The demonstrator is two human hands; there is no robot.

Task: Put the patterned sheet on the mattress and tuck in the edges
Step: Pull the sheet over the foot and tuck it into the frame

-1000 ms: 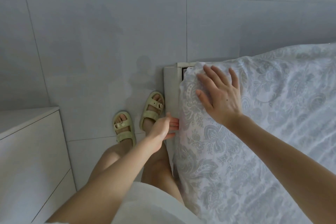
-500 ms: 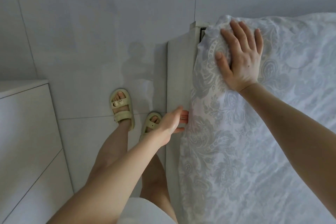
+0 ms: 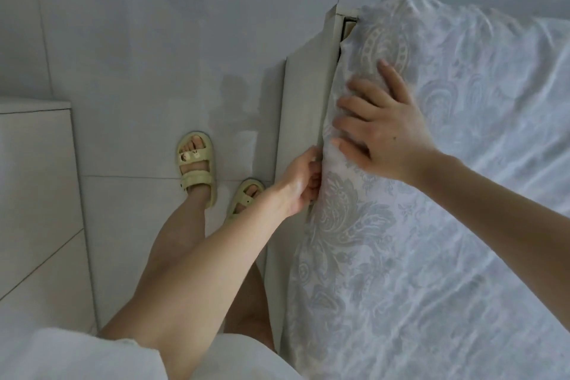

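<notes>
The patterned sheet (image 3: 431, 225), pale blue-grey with paisley motifs, covers the mattress and fills the right half of the head view. It wraps over the near corner (image 3: 382, 25) and hangs down the left side. My right hand (image 3: 382, 129) lies flat on the sheet at the mattress edge, fingers spread and pointing left. My left hand (image 3: 300, 182) sits lower, between the bed frame (image 3: 303, 108) and the mattress side, its fingertips pushed in against the sheet and partly hidden in the gap.
The cream bed frame runs along the mattress's left side. My legs and green sandals (image 3: 196, 163) stand on the grey tiled floor (image 3: 154, 40) beside it. A white cabinet (image 3: 34, 179) stands at the left.
My right hand has slid back from the corner along the edge toward my left hand and turned its fingers left. My left hand has pushed deeper into the gap. My feet have shifted.
</notes>
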